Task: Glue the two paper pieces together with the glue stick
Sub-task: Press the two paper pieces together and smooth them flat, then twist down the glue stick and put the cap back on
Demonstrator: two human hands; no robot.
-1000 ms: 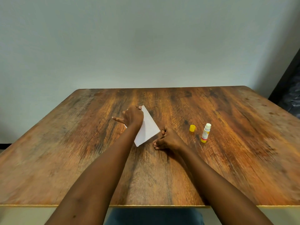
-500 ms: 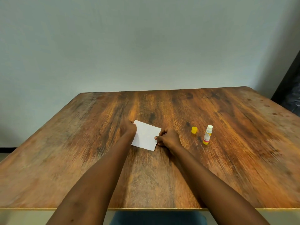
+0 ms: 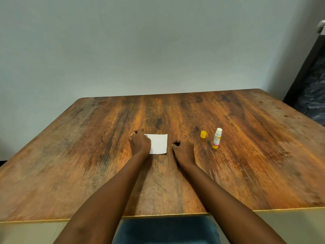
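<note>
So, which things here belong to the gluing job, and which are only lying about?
For the job: white rectangular paper; white-and-yellow plastic glue stick; small yellow plastic cap.
Lying about: black shiny object at the right edge.

Head-worn wide view, facing forward-down, table (image 3: 246, 173) near

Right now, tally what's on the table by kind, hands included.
Paper: 1 white sheet visible; a second piece under it can't be told apart.
Glue stick: 1, uncapped, standing.
Yellow cap: 1.
Hands: 2, left hand and right hand.
Total: 5.
</note>
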